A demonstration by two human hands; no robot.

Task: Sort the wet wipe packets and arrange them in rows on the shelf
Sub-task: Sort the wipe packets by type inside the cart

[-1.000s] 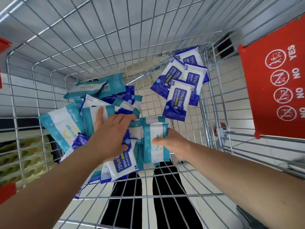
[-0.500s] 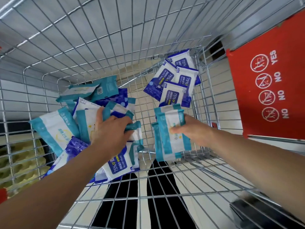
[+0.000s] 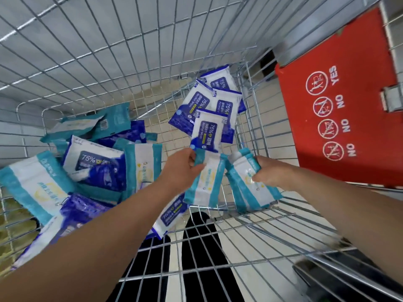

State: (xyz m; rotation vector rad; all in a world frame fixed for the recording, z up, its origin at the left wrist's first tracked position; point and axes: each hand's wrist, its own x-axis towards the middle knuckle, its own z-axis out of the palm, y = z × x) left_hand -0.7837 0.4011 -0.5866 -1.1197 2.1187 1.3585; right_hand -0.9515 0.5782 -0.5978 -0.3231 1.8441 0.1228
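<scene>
Fingers (image 3: 192, 159) of our left hand (image 3: 182, 171) are pinching one teal packet (image 3: 206, 182) while our right hand (image 3: 269, 173) is gripping a teal stack (image 3: 248, 184), both above the cart's (image 3: 250, 223) near edge, with blue packets (image 3: 209, 112) lying toward its far right corner.

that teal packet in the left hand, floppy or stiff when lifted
Probably soft: the teal packet hangs from the left hand, pinched at its top edge. Its glossy film looks slippery. Likely light, since the right hand holds several.
</scene>
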